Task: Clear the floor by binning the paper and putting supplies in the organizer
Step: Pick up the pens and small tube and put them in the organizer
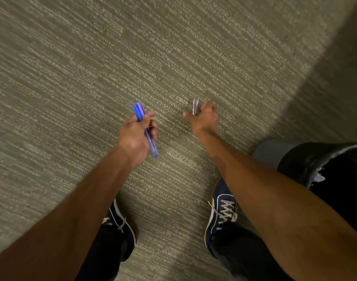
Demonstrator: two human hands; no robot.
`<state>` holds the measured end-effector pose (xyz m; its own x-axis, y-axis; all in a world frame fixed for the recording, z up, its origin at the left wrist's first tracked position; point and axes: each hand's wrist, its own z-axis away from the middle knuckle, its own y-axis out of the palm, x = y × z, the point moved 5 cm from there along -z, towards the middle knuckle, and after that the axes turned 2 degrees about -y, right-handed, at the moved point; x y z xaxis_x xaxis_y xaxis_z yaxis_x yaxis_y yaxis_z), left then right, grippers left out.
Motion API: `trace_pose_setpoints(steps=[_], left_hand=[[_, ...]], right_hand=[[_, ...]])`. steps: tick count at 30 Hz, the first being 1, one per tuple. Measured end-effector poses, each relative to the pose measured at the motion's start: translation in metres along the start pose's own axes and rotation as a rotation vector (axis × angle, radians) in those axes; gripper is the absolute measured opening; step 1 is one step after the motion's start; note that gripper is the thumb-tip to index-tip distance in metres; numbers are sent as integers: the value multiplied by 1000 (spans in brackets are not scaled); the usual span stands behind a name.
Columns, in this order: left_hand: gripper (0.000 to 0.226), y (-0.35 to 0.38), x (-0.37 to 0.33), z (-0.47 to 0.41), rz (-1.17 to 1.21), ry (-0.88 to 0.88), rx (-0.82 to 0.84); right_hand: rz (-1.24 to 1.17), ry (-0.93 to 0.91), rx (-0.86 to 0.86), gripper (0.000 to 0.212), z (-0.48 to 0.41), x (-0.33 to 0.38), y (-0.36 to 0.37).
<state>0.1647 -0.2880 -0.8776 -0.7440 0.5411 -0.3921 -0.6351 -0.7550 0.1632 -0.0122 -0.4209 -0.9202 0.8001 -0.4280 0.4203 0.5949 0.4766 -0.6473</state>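
My left hand (134,136) is closed around blue pens (145,128); their caps stick out above the fist and a clear blue barrel points down toward me. My right hand (204,118) reaches low over the carpet with its fingers pinched on a small silvery metal clip (195,106), which looks like a paper clip or binder clip and is blurred. Whether the clip still touches the carpet is unclear. Both arms stretch forward and down.
Striped beige carpet (133,57) fills the view. A black-lined bin (325,169) with a scrap of crumpled paper (318,176) inside stands at the right, beside my right arm. My two dark blue sneakers (222,213) stand below the hands. A shadowed area lies at the upper right.
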Motion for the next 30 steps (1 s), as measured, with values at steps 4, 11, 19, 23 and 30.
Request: trace_pose_setpoints(steps=[4,11,19,23,30], left_hand=[[21,10,-1,9,-12,-14,86],[17,27,-38,63,-74,48,91],[13,67,-101,182,-110,108,107],[15,100,-134,262,-148,165,108],[25,167,-174,392,-110,129,178]], right_hand=[[16,-40,-30,38,-4,0,0],[-248,-68,138,36,51,33,-48],[-656,-106,392,22,173,93,-178],[-777,-186,434,25,234,133,-267],[-950,-274,409,27,320,176,-409]])
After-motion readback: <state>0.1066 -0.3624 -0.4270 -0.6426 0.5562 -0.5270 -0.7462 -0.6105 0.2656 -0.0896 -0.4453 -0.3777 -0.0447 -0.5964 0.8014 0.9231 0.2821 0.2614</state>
